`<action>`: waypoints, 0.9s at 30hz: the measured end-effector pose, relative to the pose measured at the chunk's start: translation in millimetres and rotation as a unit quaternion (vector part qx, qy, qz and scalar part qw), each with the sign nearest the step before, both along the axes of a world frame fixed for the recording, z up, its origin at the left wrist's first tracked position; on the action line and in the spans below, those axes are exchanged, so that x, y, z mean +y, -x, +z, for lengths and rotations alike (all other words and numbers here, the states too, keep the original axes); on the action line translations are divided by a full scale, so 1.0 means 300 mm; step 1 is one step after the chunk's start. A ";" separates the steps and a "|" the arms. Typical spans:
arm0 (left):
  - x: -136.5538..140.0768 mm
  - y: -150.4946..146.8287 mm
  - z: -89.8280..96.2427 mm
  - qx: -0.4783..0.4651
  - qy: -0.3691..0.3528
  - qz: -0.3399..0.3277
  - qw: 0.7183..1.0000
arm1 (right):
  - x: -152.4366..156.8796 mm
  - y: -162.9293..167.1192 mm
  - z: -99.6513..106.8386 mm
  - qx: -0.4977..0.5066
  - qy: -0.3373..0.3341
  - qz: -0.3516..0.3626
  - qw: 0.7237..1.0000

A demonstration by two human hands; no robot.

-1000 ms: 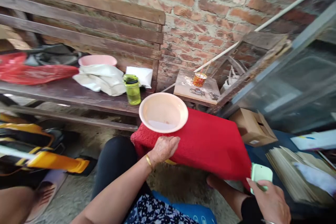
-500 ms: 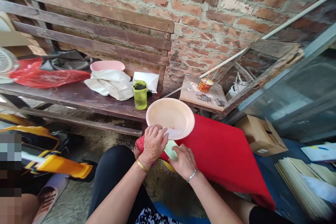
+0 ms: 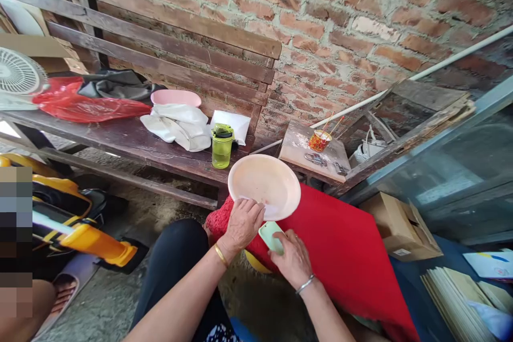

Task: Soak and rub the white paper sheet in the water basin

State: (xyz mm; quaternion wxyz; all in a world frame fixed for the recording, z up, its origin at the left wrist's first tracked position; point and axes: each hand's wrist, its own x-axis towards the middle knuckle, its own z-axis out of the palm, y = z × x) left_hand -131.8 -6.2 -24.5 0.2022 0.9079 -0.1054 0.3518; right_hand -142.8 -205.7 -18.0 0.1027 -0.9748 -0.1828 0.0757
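A shallow cream basin (image 3: 269, 177) stands at the near end of a red cloth (image 3: 340, 235). My left hand (image 3: 245, 222) is at its near rim, with its fingers curled together over the edge. By those fingertips, inside the basin, lies a whitish see-through piece (image 3: 272, 210); whether the fingers grip it is unclear. My right hand (image 3: 292, 256) is closed on a pale green phone case (image 3: 271, 236), a flat piece with rounded corners, just below the basin. Part of the case is hidden under the fingers.
On the wooden bench (image 3: 180, 163) are a green bottle (image 3: 222, 147), white cloth (image 3: 180, 127), a pink tub (image 3: 176, 98) and a red bag (image 3: 88, 104). A small table (image 3: 294, 144) bears a patterned cup (image 3: 319, 140). A cardboard box (image 3: 395, 224) stands right; another person's foot (image 3: 64, 296) shows left.
The view has shifted, so the scene sits a little differently. My right hand has drawn the pale green case slightly away from my left hand, showing more of it.
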 end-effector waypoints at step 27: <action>-0.217 0.080 -0.127 -0.018 -0.089 -0.228 0.969 | -0.169 -0.246 -0.002 0.016 0.041 -0.228 0.973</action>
